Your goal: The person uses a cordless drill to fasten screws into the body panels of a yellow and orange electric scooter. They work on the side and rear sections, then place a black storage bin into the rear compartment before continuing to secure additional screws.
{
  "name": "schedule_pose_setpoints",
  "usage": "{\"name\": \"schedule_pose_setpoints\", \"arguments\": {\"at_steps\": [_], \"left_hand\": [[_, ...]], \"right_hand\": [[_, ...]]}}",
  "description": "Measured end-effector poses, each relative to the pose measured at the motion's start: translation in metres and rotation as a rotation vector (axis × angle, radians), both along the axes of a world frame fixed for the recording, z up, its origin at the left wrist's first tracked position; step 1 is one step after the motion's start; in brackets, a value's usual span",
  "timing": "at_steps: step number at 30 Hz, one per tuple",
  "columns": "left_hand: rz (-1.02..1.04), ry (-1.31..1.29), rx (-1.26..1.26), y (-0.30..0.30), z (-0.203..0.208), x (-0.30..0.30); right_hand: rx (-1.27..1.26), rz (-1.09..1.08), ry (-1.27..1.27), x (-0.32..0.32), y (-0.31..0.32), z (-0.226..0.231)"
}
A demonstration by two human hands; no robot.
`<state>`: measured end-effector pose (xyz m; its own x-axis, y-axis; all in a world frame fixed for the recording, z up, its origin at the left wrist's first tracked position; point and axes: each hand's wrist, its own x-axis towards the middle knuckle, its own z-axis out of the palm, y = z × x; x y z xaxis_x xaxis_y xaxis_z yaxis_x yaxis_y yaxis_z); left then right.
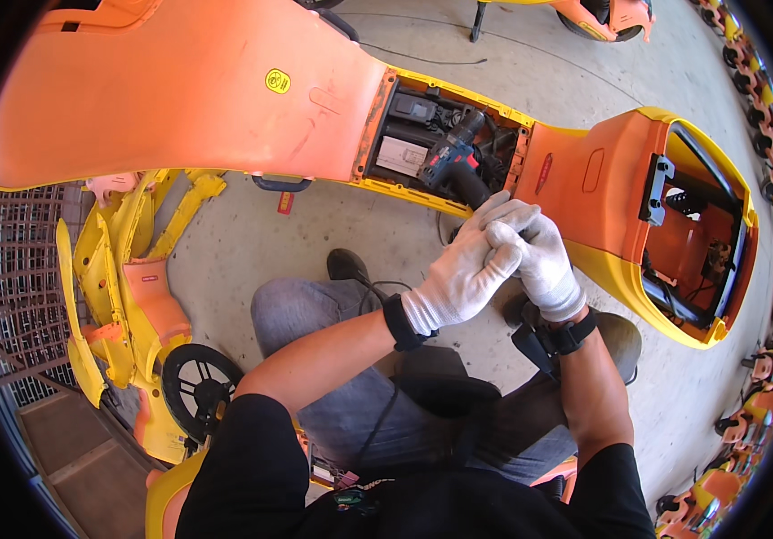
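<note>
My left hand (458, 280) and my right hand (544, 262), both in white work gloves, meet in front of me with curled fingers pressed together. Whatever may be between them is hidden. Just beyond my fingertips a blue and black cordless drill (448, 164) rests across the open compartment of an orange and yellow scooter body (575, 180). Inside that compartment, a silver-labelled box (402, 155), a dark module (412, 109) and black wiring show beside the drill.
Yellow and orange body panels (117, 278) are piled at the left, near a black wheel (198, 388) and a rusty mesh rack (27, 260). Rows of scooters (768, 395) line the right edge. Another scooter (598, 20) stands at the back. A cable (431, 59) crosses the concrete floor.
</note>
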<state>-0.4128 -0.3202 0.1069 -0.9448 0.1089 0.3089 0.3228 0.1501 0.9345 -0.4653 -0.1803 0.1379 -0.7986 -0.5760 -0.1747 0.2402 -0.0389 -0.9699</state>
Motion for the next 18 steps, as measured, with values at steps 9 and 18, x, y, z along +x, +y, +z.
{"name": "schedule_pose_setpoints", "arguments": {"at_steps": [9,18], "left_hand": [[-0.04,-0.102,0.102,0.001,0.003,-0.001],[-0.176,0.027,-0.003,-0.002,0.02,-0.001]], "right_hand": [[0.003,-0.04,0.066,0.0,-0.003,-0.006],[-0.253,0.032,-0.224,0.005,0.005,-0.001]]}}
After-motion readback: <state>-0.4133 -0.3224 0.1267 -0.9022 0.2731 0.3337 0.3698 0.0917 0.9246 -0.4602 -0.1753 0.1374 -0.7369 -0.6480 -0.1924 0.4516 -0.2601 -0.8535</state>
